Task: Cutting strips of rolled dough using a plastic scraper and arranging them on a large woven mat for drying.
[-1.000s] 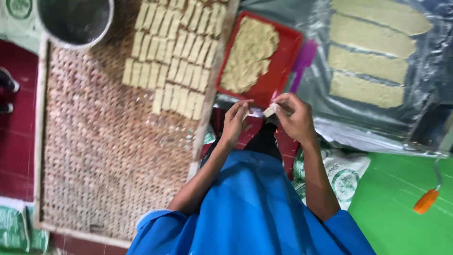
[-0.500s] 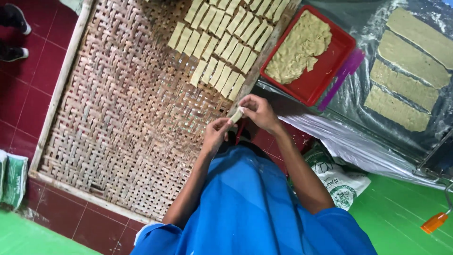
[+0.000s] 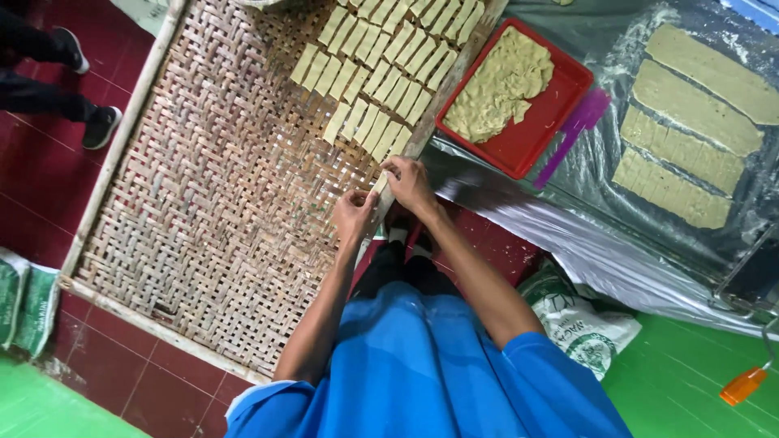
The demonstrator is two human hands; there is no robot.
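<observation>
Pinched between the fingertips of the right hand (image 3: pixel 410 182) and the left hand (image 3: pixel 354 212), a small pale dough strip (image 3: pixel 380 183) sits at the near edge of a woven bamboo tray (image 3: pixel 203 211), just below the last row of laid-out pieces. Both hands close on the strip, the right from above, the left from its lower end.

Rows of cut dough strips (image 3: pixel 381 73), slim, pale yellow rectangles, lie side by side in slanted lines across the tray's upper part; the rest of the wicker weave is bare. Beside the tray's wooden frame, a shallow red plastic tray (image 3: pixel 560 105) holds a rough heap of yellowish dough scraps (image 3: pixel 499 85). A purple plastic scraper (image 3: pixel 572 134) lies against its lower corner. Farther right, flat dough slabs (image 3: pixel 682 130), some scored into narrow bars, rest on a floured sheet of clear plastic (image 3: pixel 584 243) that drapes over the worktop's edge.

Dark red floor tiles (image 3: pixel 49 178) show at left, where another person's black shoes (image 3: pixel 101 126) stand. Printed sacks (image 3: pixel 588 328) lean near the worker's blue garment (image 3: pixel 430 373), and an orange-handled tool (image 3: pixel 742 385) lies on a green surface (image 3: pixel 690 389).
</observation>
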